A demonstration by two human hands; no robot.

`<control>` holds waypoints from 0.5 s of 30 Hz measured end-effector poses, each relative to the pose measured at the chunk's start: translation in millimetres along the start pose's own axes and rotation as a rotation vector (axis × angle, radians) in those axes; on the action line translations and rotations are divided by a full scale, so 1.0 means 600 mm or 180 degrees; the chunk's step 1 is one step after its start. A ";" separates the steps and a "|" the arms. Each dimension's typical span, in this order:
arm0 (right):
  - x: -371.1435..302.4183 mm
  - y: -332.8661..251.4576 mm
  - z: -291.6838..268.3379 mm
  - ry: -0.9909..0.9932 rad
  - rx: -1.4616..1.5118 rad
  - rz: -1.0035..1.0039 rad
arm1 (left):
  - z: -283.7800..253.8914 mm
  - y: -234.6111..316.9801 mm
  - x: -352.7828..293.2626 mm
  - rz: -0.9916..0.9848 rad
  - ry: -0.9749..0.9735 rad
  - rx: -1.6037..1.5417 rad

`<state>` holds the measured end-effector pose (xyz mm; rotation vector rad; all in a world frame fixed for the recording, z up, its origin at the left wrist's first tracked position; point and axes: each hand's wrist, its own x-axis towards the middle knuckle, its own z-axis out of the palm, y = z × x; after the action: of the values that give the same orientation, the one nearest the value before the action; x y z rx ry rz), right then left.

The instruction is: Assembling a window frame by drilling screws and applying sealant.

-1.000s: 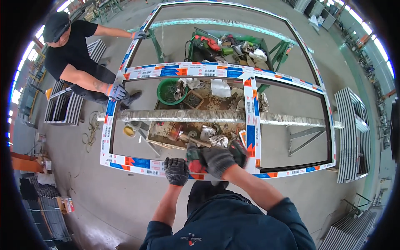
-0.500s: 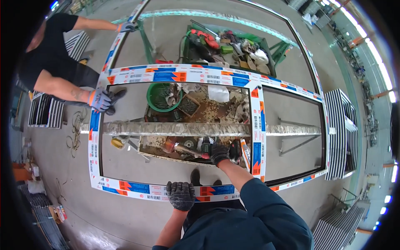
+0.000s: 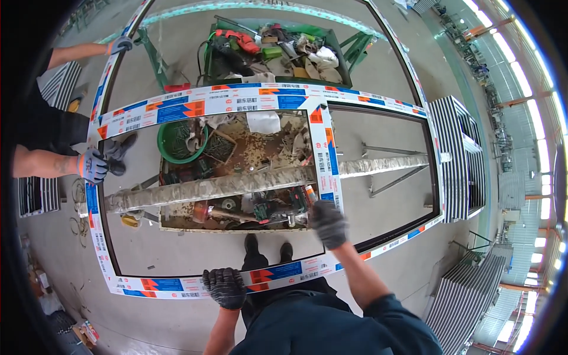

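A large window frame (image 3: 256, 104), its bars covered in white, blue and orange film, lies across supports before me. My left hand (image 3: 225, 288), in a dark grey knit glove, is closed over the near bar, fingers curled around its edge. Over the short upright bar at the frame's middle is my right hand (image 3: 330, 225), gloved alike. Motion smears its fingers, so whether it holds or touches anything is unclear. Just left of it, in a tool tray (image 3: 195, 228) below the frame, lie a cordless drill (image 3: 262, 208) and other tools.
A wrapped support beam (image 3: 236, 183) runs under the frame. A green basin (image 3: 171, 155) of small metal parts sits in the tray. Beyond stands a green bin (image 3: 207, 66) of tools and rags. At left, a co-worker's gloved hands (image 3: 93, 166) rest on the frame. Stacked frames (image 3: 455, 160) stand right.
My right hand has left the drill in the tray and moved toward me and right, to the upright bar. My left hand stays on the near bar. The whole view has shifted.
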<state>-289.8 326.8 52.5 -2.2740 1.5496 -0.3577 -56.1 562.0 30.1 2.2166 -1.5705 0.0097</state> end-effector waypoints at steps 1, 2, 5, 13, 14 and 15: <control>-0.007 0.033 -0.045 0.0504 -0.0316 0.0055 | 0.000 -0.001 -0.004 -0.0026 -0.0004 0.0017; -0.014 0.092 -0.060 0.0780 0.0094 0.0578 | 0.001 0.002 -0.004 -0.0001 -0.0032 0.0053; -0.070 0.428 0.031 0.0099 -0.1346 0.0887 | 0.013 0.013 0.015 0.0218 0.0010 -0.0035; -0.133 0.639 0.377 -0.1250 0.2907 0.0785 | 0.050 0.029 0.045 0.0243 -0.0087 0.0125; -0.136 0.602 0.393 -0.1593 0.3550 0.1692 | 0.044 0.018 0.029 0.0272 -0.0235 0.0392; -0.113 0.545 0.373 -0.1987 0.4050 0.2673 | 0.022 0.008 0.004 0.0268 -0.0403 0.0644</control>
<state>-498.3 316.2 -291.2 -0.5922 1.1926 -0.2269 -62.6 554.4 20.4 2.3419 -1.8020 0.0564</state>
